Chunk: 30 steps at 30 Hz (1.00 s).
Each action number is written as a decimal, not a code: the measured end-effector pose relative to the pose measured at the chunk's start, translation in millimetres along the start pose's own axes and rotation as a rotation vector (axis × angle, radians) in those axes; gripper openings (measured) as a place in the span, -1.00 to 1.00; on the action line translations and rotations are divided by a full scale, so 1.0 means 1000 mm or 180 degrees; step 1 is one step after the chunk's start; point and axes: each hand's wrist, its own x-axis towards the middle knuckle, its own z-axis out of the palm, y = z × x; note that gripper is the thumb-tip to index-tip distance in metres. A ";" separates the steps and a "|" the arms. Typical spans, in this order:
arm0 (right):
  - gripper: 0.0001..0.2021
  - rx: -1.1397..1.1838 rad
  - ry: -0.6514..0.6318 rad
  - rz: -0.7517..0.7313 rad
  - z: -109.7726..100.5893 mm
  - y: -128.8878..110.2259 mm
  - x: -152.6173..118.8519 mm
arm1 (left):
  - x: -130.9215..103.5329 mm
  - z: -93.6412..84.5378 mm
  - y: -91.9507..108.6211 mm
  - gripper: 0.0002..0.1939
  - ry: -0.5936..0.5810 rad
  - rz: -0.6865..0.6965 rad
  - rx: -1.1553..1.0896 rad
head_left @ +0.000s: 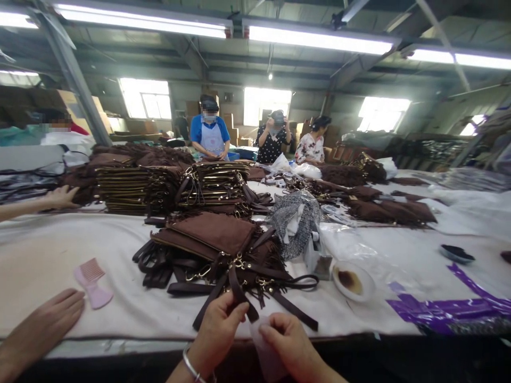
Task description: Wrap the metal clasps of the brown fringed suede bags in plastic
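1. Lying palm-down at the lower left of the frame, a co-worker's hand rested on the pale cloth, just beside a pink comb.
2. Left of centre stood a stack of brown pouches with gold-toned zips.
3. Upper centre, a person in blue wore a pale apron; its small print was too blurred to read.
4. Mid-frame, a fringed brown pouch lay atop others, straps spread around it.
5. Lower centre, the left hand pinched a dark brown strap between thumb and fingers, below the pouch's gold clasps.
6. Just right of it, the right hand gripped a whitish sheet at the strap's lower end.
7. Right of centre, a grey box stood beside a white dish holding something brown.
8. Lower right lay glossy purple wrapping.
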 end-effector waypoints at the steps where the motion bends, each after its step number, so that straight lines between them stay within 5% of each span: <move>1: -0.70 0.0020 -0.0014 0.0004 0.001 0.001 0.000 | 0.000 -0.001 -0.002 -0.72 0.0007 -0.0013 -0.0025; 11: -0.80 0.0321 -0.0087 0.0011 0.005 -0.007 -0.001 | -0.004 -0.008 0.012 -0.79 -0.0242 -0.0044 -0.0329; 20: -0.88 0.0122 -0.0016 -0.0210 0.008 -0.011 0.008 | -0.005 0.012 0.004 -0.89 -0.0197 -0.0055 -0.0445; 26: -0.71 0.0649 -0.0321 0.0153 0.000 -0.016 0.002 | 0.008 0.008 -0.003 -0.67 -0.0565 -0.1345 -0.2464; 30: -0.54 0.1006 -0.0436 0.0441 -0.001 -0.004 -0.006 | 0.036 0.004 0.003 -0.61 -0.0389 -0.1855 -0.2911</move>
